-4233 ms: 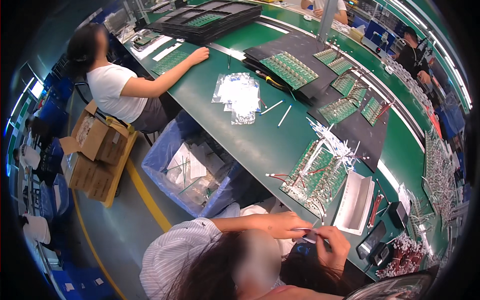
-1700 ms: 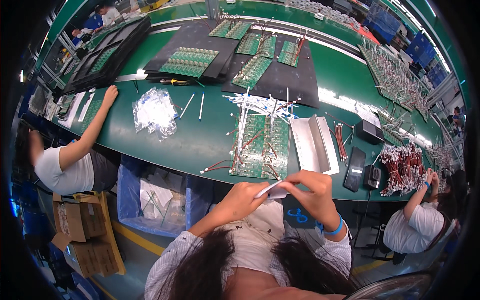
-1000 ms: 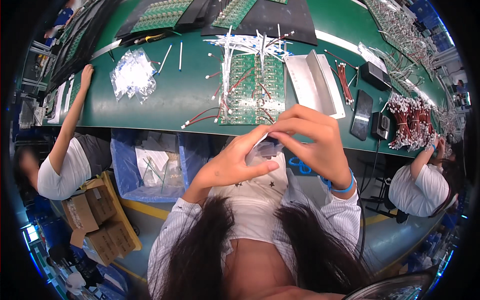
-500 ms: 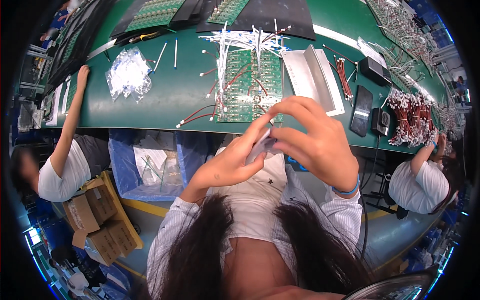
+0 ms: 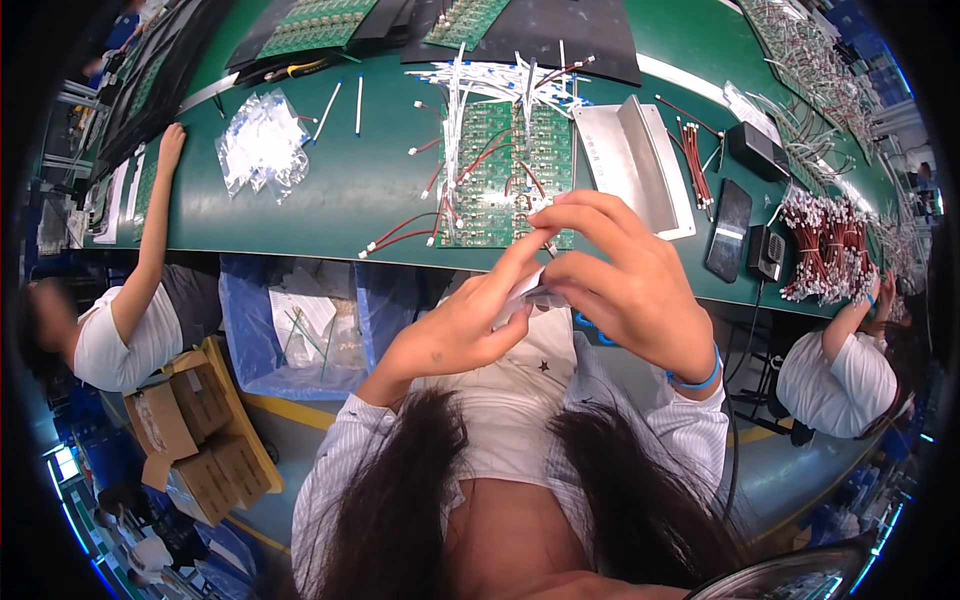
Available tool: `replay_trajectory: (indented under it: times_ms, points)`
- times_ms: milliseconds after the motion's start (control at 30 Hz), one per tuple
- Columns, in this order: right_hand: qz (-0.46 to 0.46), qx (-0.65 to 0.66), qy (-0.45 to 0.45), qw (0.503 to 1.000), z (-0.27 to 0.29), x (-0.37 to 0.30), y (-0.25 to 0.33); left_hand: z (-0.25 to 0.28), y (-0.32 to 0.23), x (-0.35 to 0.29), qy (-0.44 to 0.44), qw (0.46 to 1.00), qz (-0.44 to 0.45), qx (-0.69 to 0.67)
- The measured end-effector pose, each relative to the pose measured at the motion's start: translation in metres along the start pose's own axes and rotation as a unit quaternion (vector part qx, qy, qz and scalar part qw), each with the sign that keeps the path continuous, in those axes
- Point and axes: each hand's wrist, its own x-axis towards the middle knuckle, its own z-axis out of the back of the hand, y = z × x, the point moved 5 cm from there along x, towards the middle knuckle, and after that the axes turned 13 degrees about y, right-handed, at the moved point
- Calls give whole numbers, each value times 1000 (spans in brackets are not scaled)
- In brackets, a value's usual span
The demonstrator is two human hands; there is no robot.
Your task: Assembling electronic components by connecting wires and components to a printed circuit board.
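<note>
a blue plastic bin (image 5: 300, 320) sits under the table edge at centre left of the frame, lined with clear film and holding loose white sheets and thin green strips. at lower left, brown cardboard boxes (image 5: 190, 430) stand on the floor with flaps partly open; what is inside cannot be made out. on the green table (image 5: 330, 190), a shallow grey metal tray (image 5: 640, 165) lies right of centre, just beside a green circuit board (image 5: 505, 170) bristling with white and red wires. a clear bag of small white parts (image 5: 260, 145) lies at upper left, and a bundle of red wires (image 5: 825, 245) is heaped at the right. in the middle of the frame the left hand (image 5: 455, 325) and the right hand (image 5: 625, 280) meet over the table's near edge, above the person's lap. both pinch a small white piece (image 5: 525, 292): the left hand's fingers (image 5: 515, 270) are stretched long and closed under it, the right hand's fingers (image 5: 580, 215) curl down over it from above, thumb and forefinger closed on its top. a blue band (image 5: 700, 378) circles the right wrist. other people sit at far left and far right.
</note>
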Motion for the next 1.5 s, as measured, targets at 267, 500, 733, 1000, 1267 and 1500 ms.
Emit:
replay_trajectory:
  times_ms: [267, 500, 733, 1000, 1267, 1500]
  points:
    - [15, 63, 7, 998, 2, 1, -3, 2, 0, -3, 13, 1000, -16, 16]
    - [5, 180, -10, 984, 11, 2, -4, 6, 1, -5, -10, 998, -13, -63]
    - [2, 238, 9, 971, 8, 3, -12, 11, -4, -2, -31, 994, -2, -106]
    - [-68, 387, 11, 919, -5, 9, -21, 9, -2, 3, -91, 982, 37, -164]
    - [-100, 538, -88, 832, -9, 3, -31, 3, 10, 4, -92, 959, 54, -263]
    - [-86, 563, -198, 798, 2, -5, -35, 3, 12, 5, -99, 951, 50, -290]
